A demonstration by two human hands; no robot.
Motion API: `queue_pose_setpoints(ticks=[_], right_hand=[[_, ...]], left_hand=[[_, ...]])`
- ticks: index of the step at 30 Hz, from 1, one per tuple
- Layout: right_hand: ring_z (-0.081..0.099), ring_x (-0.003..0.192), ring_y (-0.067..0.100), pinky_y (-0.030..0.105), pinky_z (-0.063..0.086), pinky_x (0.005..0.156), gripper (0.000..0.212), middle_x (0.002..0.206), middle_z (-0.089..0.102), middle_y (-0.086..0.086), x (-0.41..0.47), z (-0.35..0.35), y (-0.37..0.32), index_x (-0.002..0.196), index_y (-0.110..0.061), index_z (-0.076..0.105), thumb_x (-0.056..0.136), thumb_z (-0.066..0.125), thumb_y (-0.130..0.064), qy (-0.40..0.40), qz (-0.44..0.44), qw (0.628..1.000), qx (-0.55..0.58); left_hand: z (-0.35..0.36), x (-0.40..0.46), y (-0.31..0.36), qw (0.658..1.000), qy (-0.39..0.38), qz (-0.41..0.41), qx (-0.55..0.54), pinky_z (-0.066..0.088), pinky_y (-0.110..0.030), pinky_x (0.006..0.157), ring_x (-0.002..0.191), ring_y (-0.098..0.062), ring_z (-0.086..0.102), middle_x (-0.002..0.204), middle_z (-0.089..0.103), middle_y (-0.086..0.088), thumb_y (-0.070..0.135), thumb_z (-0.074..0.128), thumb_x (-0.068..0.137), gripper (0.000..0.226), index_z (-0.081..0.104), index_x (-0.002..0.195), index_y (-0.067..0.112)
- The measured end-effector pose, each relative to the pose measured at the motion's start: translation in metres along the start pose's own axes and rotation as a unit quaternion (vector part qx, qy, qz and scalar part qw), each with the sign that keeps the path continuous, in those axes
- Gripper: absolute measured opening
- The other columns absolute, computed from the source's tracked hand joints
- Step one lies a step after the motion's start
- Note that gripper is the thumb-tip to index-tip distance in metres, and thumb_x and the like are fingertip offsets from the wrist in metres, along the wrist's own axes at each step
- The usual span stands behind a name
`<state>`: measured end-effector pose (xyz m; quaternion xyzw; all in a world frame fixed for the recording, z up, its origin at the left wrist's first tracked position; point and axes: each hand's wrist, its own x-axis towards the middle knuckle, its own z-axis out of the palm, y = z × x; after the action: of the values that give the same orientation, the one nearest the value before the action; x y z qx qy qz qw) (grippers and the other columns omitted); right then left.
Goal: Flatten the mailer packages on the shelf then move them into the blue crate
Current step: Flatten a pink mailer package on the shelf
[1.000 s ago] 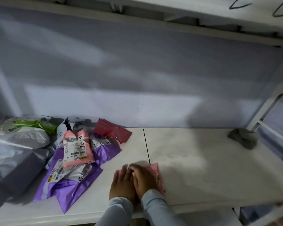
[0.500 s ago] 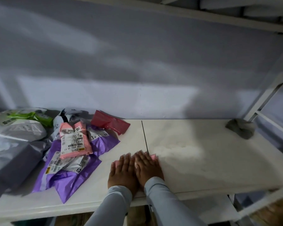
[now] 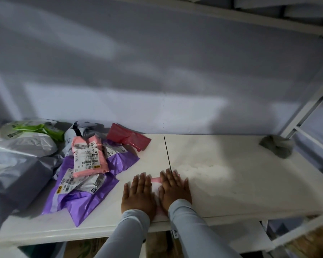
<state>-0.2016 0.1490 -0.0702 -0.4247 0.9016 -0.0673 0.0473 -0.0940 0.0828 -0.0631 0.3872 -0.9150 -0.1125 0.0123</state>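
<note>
On shelf [image 3: 231,174], flat fingers [image 3: 142,181] pressing pink mailer [image 3: 155,180]

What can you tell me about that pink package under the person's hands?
The pink mailer lies flat near the front edge of the white shelf, across the dark seam between its two panels. Most of it is hidden: the left hand and right hand press on it side by side, palms down with fingers straight. Only a pink strip and a paler patch show between them, plus a sliver near the wrists. It looks like thin, soft plastic.
</note>
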Motion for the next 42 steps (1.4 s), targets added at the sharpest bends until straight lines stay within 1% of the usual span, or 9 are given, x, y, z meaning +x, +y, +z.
queue_pose_setpoints(ticks=[5,9,11,13,15,17,19,28,42], right_hand=[[-0.010,0.147,0.011,0.050,-0.023,0.105,0.088,0.159,-0.007,-0.013,-0.002,-0.001,0.005,0.151,-0.032,0.003,0.067,-0.014,-0.048,-0.008,0.036,0.999,-0.025],[-0.010,0.147,0.015,0.047,-0.038,0.093,0.064,0.160,-0.006,-0.003,0.001,-0.011,-0.006,0.152,-0.019,0.001,0.093,0.006,-0.043,-0.019,0.090,0.995,-0.040],[0.004,0.148,0.017,0.043,-0.022,0.110,0.063,0.160,0.008,0.002,-0.002,-0.017,-0.030,0.152,-0.019,0.012,0.093,0.010,-0.041,0.016,0.054,0.996,0.064],[0.024,0.144,0.018,0.035,0.012,0.119,0.052,0.155,0.028,0.003,-0.007,-0.021,-0.061,0.149,-0.026,0.023,0.098,0.021,-0.036,-0.017,-0.014,0.960,0.278],[0.027,0.142,0.015,0.031,0.022,0.118,0.047,0.154,0.031,0.000,-0.011,-0.021,-0.078,0.147,-0.035,0.026,0.101,0.032,-0.031,-0.084,-0.073,0.929,0.352],[0.028,0.142,0.014,0.029,0.022,0.118,0.046,0.153,0.033,-0.001,-0.008,-0.015,-0.071,0.146,-0.035,0.030,0.101,0.035,-0.030,-0.092,-0.094,0.932,0.337],[0.032,0.140,0.010,0.022,0.021,0.117,0.047,0.152,0.036,-0.005,-0.004,-0.012,-0.057,0.146,-0.030,0.033,0.100,0.038,-0.027,-0.076,-0.097,0.931,0.343],[0.035,0.138,0.017,0.031,0.025,0.117,0.050,0.152,0.034,-0.003,0.001,-0.011,-0.038,0.149,-0.030,0.024,0.100,0.032,-0.032,-0.065,-0.121,0.965,0.224],[0.023,0.145,0.021,0.030,0.011,0.119,0.064,0.157,0.023,0.006,0.011,-0.004,-0.016,0.150,-0.014,0.022,0.092,0.010,-0.038,-0.024,-0.137,0.986,0.091]], left_hand=[[-0.001,-0.003,-0.001,1.000,0.005,-0.018,-0.010,-0.004,-0.042,0.120,0.147,-0.018,-0.011,0.159,-0.013,0.001,0.040,0.015,0.098,0.062,-0.008,0.152,0.022],[-0.002,-0.008,0.002,0.999,-0.010,-0.037,0.014,-0.003,-0.043,0.120,0.147,-0.024,-0.012,0.158,-0.017,-0.005,0.043,0.014,0.096,0.066,-0.011,0.151,0.016],[-0.002,-0.007,0.000,0.999,-0.025,-0.032,0.018,-0.001,-0.044,0.119,0.147,-0.026,-0.010,0.156,-0.019,-0.009,0.042,0.022,0.095,0.071,-0.015,0.148,0.013],[-0.008,-0.006,0.003,0.999,0.048,-0.007,-0.008,0.025,-0.048,0.115,0.144,-0.030,0.023,0.156,0.013,-0.019,0.031,0.041,0.092,0.072,0.006,0.148,0.003],[-0.014,-0.006,0.003,0.997,0.077,-0.002,-0.019,0.039,-0.048,0.107,0.133,-0.033,0.044,0.147,0.037,-0.024,0.022,0.056,0.088,0.066,0.029,0.143,-0.004],[-0.010,-0.009,-0.001,0.999,0.030,-0.009,0.017,0.009,-0.039,0.121,0.147,-0.026,0.008,0.159,0.003,-0.014,0.031,0.034,0.099,0.066,0.003,0.151,0.005],[-0.007,-0.007,-0.002,0.999,-0.018,-0.030,0.041,-0.005,-0.039,0.120,0.147,-0.023,-0.011,0.159,-0.014,-0.009,0.040,0.023,0.096,0.071,-0.013,0.149,0.009],[-0.002,-0.003,-0.002,0.997,-0.039,-0.029,0.065,-0.005,-0.042,0.120,0.146,-0.025,-0.014,0.158,-0.019,-0.007,0.055,0.029,0.088,0.087,-0.018,0.148,0.013],[0.006,0.000,0.000,0.999,0.006,-0.041,0.024,-0.001,-0.041,0.120,0.147,-0.021,-0.012,0.159,-0.015,-0.002,0.040,0.008,0.098,0.061,-0.010,0.151,0.017]])
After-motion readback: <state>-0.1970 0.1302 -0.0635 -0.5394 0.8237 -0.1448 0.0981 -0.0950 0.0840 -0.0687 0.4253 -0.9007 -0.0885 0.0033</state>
